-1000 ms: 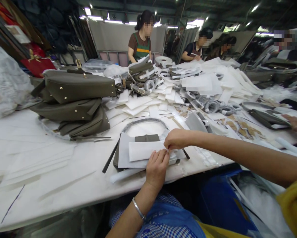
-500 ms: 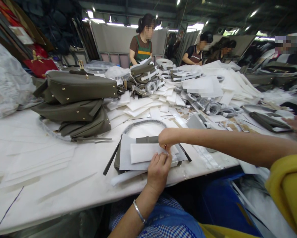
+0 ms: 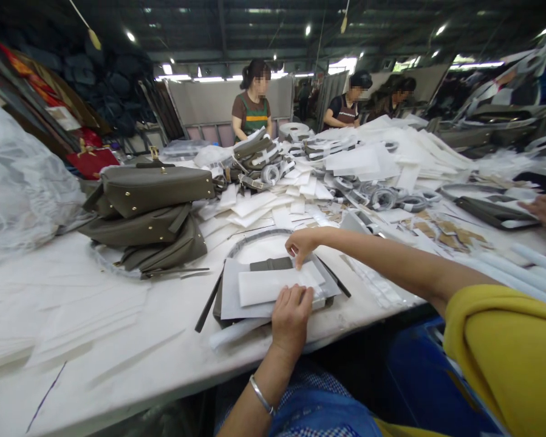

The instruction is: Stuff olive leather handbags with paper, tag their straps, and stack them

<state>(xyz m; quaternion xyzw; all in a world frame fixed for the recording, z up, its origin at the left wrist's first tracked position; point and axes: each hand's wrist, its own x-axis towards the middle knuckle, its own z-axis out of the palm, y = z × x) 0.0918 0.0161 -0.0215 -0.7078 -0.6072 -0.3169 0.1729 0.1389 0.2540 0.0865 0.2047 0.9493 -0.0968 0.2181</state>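
Near the front edge of the white table (image 3: pixel 163 364), the left hand (image 3: pixel 293 315) rests its fingers on a white foam strip (image 3: pixel 260 289) lying over an olive bag (image 3: pixel 269 264). Just beyond, the right hand (image 3: pixel 302 244) curls at the strip's far side; I cannot tell whether either hand grips. Farther back, white sheets (image 3: pixel 254 207) lie heaped.

I can see the left forearm (image 3: pixel 266 379) reaching over the near edge of the surface (image 3: pixel 136 379), the left hand (image 3: pixel 292 312) back upward just inside it, fingers side by side and slightly bent. The right forearm (image 3: pixel 373 255) slants in from the right, wrist bent, the right hand (image 3: pixel 302 243) farther from that edge, fingers curled; I can't tell whether they're pinched.
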